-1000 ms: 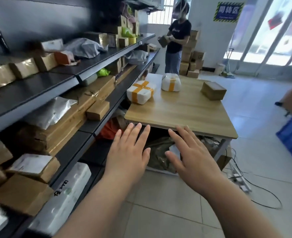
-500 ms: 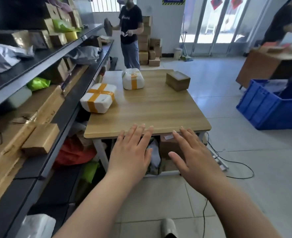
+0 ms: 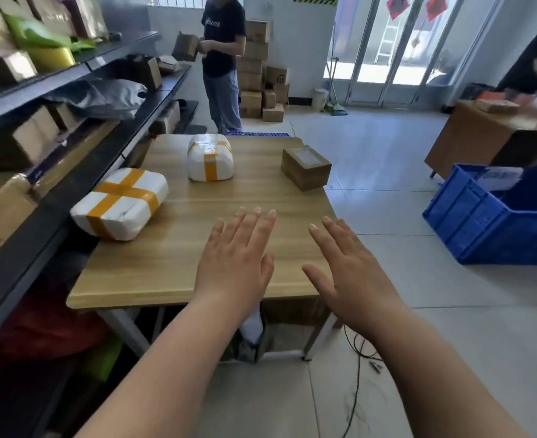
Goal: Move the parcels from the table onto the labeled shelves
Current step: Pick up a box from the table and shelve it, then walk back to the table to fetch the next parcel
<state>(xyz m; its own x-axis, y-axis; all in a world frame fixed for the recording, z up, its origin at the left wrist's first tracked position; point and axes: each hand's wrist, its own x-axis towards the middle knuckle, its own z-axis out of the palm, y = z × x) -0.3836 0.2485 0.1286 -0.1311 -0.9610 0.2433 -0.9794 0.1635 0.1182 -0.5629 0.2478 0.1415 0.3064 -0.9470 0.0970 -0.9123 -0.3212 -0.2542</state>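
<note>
View: one wide-angle camera, worn on the head.
Position: we stand at the near edge of the table, with both forearms entering from the bottom of the frame.
Facing: forward and down, along the tabletop toward the glass doors.
Nearness: our left hand and right hand sit close, low in the middle.
Sides: the shelves run along our left and the blue crate lies at right.
</note>
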